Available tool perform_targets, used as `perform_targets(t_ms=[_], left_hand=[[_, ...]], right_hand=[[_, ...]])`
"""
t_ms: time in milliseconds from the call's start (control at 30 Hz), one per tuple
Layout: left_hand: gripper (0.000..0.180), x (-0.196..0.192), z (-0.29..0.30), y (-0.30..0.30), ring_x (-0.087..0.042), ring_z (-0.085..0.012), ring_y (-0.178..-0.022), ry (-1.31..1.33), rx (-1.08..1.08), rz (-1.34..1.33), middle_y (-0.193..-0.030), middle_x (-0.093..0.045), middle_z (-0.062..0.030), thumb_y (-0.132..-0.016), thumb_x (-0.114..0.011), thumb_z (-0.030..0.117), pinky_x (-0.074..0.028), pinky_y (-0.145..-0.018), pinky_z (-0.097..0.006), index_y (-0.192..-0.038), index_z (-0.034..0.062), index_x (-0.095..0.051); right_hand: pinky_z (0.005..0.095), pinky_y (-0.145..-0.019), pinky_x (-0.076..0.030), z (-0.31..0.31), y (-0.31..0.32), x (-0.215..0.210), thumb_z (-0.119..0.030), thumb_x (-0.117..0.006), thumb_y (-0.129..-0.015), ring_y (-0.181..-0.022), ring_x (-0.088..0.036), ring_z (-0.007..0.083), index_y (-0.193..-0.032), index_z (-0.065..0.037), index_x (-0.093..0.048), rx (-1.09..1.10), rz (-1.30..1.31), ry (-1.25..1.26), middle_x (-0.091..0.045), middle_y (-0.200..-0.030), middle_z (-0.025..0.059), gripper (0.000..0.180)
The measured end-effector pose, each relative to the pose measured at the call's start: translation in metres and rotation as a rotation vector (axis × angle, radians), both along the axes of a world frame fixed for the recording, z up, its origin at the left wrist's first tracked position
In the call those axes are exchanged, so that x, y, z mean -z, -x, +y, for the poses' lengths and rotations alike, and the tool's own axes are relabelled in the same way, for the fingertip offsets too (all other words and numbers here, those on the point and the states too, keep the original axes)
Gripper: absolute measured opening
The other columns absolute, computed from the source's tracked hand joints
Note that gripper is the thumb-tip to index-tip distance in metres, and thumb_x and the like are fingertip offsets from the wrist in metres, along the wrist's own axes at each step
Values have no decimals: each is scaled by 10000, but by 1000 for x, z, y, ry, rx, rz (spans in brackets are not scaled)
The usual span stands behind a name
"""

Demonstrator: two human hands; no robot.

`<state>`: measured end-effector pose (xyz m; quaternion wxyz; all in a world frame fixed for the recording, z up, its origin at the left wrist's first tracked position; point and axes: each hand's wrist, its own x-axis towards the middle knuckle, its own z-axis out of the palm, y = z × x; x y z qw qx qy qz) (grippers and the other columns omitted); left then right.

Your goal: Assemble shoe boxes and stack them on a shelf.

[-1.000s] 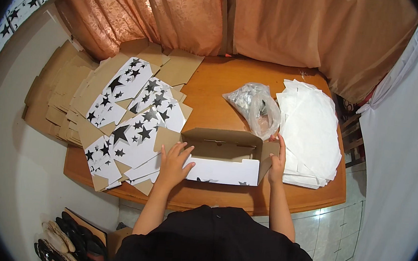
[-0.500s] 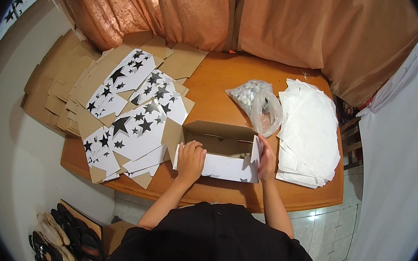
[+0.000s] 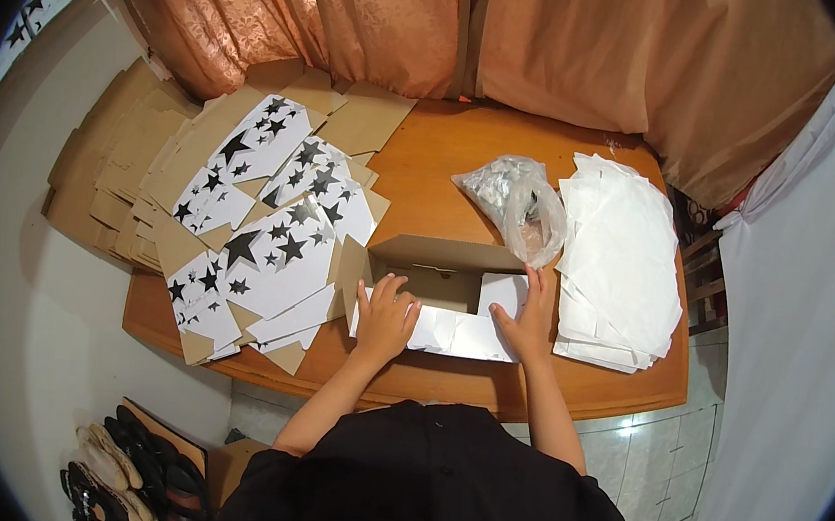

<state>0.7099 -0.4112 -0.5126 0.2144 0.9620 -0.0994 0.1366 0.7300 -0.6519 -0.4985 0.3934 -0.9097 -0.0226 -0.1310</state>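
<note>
An open cardboard box (image 3: pixel 460 337) lies in front of me near the table's front edge, brown inside and white on its front side. My left hand (image 3: pixel 387 320) grips its front left part, fingers bent over the edge. At the right end, my right hand (image 3: pixel 532 322) holds the box, thumb on the front panel and fingers along the side. Between that thumb and fingers, a white end flap (image 3: pixel 502 294) leans inward over the opening. The brown back panel (image 3: pixel 448 253) stands up behind. My fingertips inside the box are partly hidden.
Left on the table lie flat cardboard pieces (image 3: pixel 282 258) with black stars on white, beside plain brown cardboard sheets (image 3: pixel 126 157). Behind the box sits a clear plastic bag (image 3: pixel 514 198) with silvery contents. A stack of white sheets (image 3: pixel 623 270) lies at right. Shoes (image 3: pixel 141 465) are at lower left.
The white end flap at the right has tipped inward. My right hand has turned, its thumb now over the front panel. The left hand's fingers have spread and shifted slightly.
</note>
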Motion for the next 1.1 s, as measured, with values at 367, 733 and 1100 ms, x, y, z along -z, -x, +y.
perform_targets(t_ms=[367, 733, 1100], left_hand=[[233, 0, 22, 22, -408, -279, -1170, 186, -247, -585, -1223, -473, -133, -858, -538, 201, -218, -989, -559, -1045, 61, -537], [589, 32, 80, -19, -344, -241, -1276, 1128, -58, 517, -1339, -415, -157, -878, -566, 196, -260, -1052, -310, -1380, 16, -317], [557, 30, 57, -16, -458, -243, -1171, 733, -140, 385, -1256, -483, -175, -881, -573, 215, -353, -985, -320, -1332, -25, -350]], right_hand=[[424, -1045, -274, -2, 2, 6, -139, -661, -733, -1257, -344, 368, -1314, -63, -398, -73, -206, -141, -351, -1363, 204, 642], [415, -1024, -289, 3, -17, 11, -177, -497, -891, -1214, -396, 366, -1115, -8, -588, -34, -78, -135, -452, -1307, 207, 295], [403, -992, -316, 3, -14, 7, -195, -493, -898, -1152, -442, 347, -1150, 2, -517, -30, -155, -265, -506, -1213, 201, 321]])
